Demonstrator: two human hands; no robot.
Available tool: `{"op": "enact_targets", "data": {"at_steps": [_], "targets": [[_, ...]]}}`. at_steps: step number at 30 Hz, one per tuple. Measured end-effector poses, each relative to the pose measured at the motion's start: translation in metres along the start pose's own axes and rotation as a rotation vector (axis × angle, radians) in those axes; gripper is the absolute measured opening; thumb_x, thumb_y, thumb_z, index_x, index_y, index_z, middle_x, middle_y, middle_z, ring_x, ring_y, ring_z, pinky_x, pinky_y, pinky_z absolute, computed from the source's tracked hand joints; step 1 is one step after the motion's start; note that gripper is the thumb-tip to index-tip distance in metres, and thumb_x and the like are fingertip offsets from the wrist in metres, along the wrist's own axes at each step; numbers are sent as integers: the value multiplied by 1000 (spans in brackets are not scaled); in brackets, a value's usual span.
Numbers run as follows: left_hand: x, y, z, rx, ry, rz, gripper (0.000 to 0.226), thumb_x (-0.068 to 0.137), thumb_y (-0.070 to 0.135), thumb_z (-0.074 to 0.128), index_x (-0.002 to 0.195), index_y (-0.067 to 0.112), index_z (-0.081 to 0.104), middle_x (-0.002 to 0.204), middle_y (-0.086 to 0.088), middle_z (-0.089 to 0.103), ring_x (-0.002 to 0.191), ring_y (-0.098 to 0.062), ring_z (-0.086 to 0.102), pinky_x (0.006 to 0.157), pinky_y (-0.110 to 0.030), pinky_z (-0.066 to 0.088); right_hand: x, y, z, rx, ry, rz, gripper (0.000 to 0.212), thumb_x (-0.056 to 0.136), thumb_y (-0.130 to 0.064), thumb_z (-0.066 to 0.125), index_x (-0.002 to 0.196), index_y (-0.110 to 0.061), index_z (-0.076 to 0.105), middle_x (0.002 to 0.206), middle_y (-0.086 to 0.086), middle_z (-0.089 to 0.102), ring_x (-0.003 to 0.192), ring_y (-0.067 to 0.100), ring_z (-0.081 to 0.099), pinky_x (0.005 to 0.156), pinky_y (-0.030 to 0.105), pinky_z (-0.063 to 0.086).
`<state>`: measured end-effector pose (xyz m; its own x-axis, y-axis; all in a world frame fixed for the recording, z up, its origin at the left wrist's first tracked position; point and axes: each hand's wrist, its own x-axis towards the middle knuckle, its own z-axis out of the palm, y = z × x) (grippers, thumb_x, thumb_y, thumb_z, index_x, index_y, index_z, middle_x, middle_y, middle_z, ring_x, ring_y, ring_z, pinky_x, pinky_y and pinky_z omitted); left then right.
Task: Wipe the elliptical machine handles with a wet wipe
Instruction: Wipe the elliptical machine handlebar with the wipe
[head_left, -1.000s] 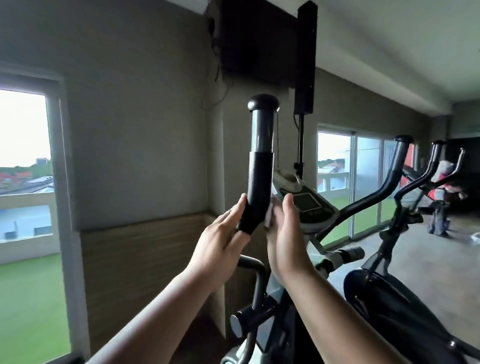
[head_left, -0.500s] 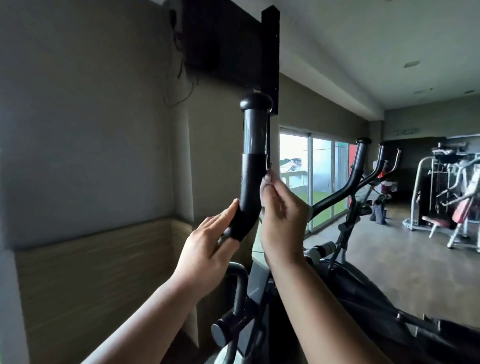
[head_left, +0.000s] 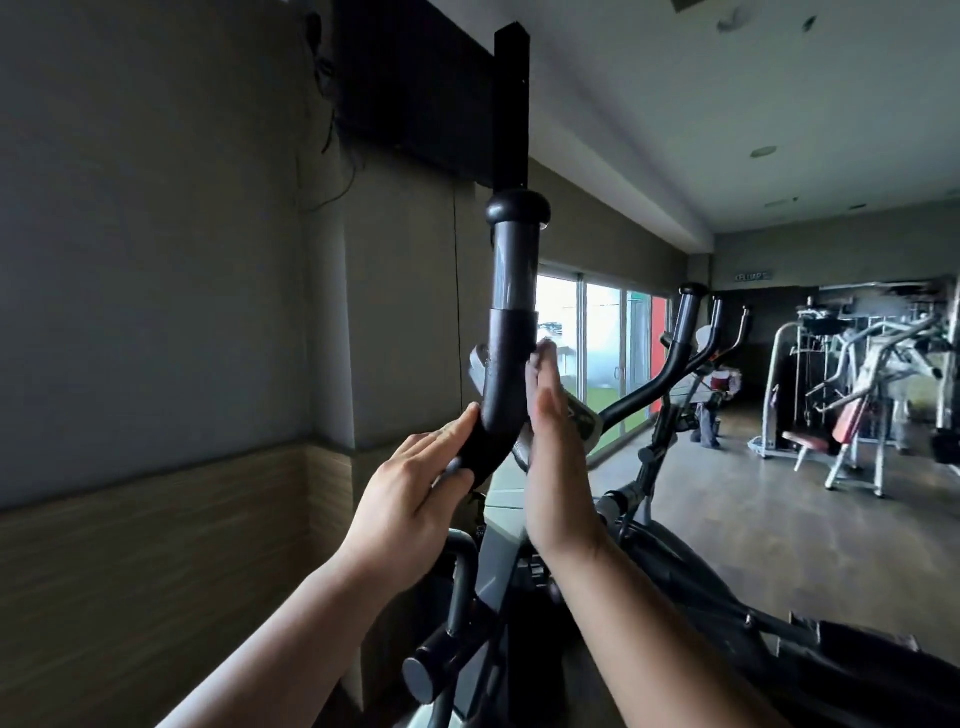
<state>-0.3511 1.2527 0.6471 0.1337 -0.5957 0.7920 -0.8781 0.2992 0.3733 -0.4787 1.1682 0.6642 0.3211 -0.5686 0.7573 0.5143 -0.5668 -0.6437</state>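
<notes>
Dim gym rm, grey wall w/ wood panelling low down, and a black wall-mounted screen above the near handle, my ref. point throughout. That handle stands upright mid-view: black foam grip bending down-left at its lower end, bare grey tube + round cap above the foam. Left hand sits at the bend on the handle's left side, fingers straight and laid against the foam, not curled round it, so steadying rather than gripping. Right hand lies flat on the handle's right side, fingers straight, together, pointing up, pressing the wet wipe to the foam. Only a pale scrap of wipe shows at the fingertips, the rest is hidden by the palm. Console peeks out just behind the handle, 2nd handle stands well to its right, weight machines much further right. Step in hand, prob.: wiping the foam section. A flat palm cleans one side only, so it's better to wrap the wipe round the grip and run it top to bottom, twisting to catch the back + left side. Left hand should brace the bend so the arm doesn't swing away under pressure. Don't skip the grey tube + cap, nor the patch under the left hand. 2nd handle is prob. yet to do, so approx. under halfway.
</notes>
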Motion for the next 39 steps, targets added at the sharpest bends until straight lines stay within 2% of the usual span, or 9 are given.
{"op": "enact_targets", "data": {"at_steps": [5,10,14,19,24,28,32,35,39], "targets": [[2,-8,-2,-14,-7,52,58,94,23,54,152,23,49,136,17,65,121,-4,57,102,-18,44,-24,24,9,-471,-62,-327,81,105,-41,36,164,-10,-9,176,6,-7,161,7,12,130,31,17],[2,-17,-3,-1,-18,71,55,97,22,48,152,28,49,143,22,59,126,-1,53,104,-15,42,18,19,-8,-818,-27,-528,77,106,-34,40,161,5,1,173,22,-8,163,35,0,131,55,14],[3,-29,-6,22,-44,77,53,97,27,48,150,31,51,141,26,58,124,-3,53,104,-19,43,-10,35,-16,-1117,-115,-633,77,107,-42,39,162,2,8,174,17,-4,162,37,5,130,55,17],[9,-47,-5,-19,-49,40,48,95,36,52,142,35,58,118,27,61,113,-4,53,99,-28,47,31,-17,-43,-1442,-220,-724,76,108,-52,31,164,-6,8,174,12,-1,163,33,5,131,52,15],[12,-48,0,-87,-23,39,44,96,38,51,138,33,62,110,25,59,110,-5,57,97,-30,48,21,-18,-50,-1772,-451,-893,83,103,-55,46,164,-9,14,174,10,8,163,28,8,132,50,14],[17,-49,1,-131,-30,33,42,94,38,52,133,33,65,113,23,62,112,-3,57,96,-24,47,40,-47,-39,-1849,-380,-820,79,104,-54,40,164,-8,19,174,12,14,162,28,9,132,49,7],[26,-60,-3,-193,-75,83,35,92,38,59,125,34,69,102,25,62,101,4,60,86,-12,44,30,-45,-34,-1976,-579,-893,80,103,-58,43,162,-6,28,172,13,23,161,30,16,131,50,11],[33,-72,-5,-260,-141,127,35,92,42,60,125,34,70,105,23,63,100,2,63,86,-19,50,41,-70,-28,-2033,-487,-802,80,101,-59,42,161,-7,33,171,13,26,161,30,18,131,51,10],[39,-85,-5,-349,-212,203,35,94,39,63,128,31,69,112,26,62,105,5,61,90,-19,50,30,-63,-13,-2081,-694,-720,79,99,-58,47,161,-11,32,168,12,32,159,29,23,132,48,10]]}}
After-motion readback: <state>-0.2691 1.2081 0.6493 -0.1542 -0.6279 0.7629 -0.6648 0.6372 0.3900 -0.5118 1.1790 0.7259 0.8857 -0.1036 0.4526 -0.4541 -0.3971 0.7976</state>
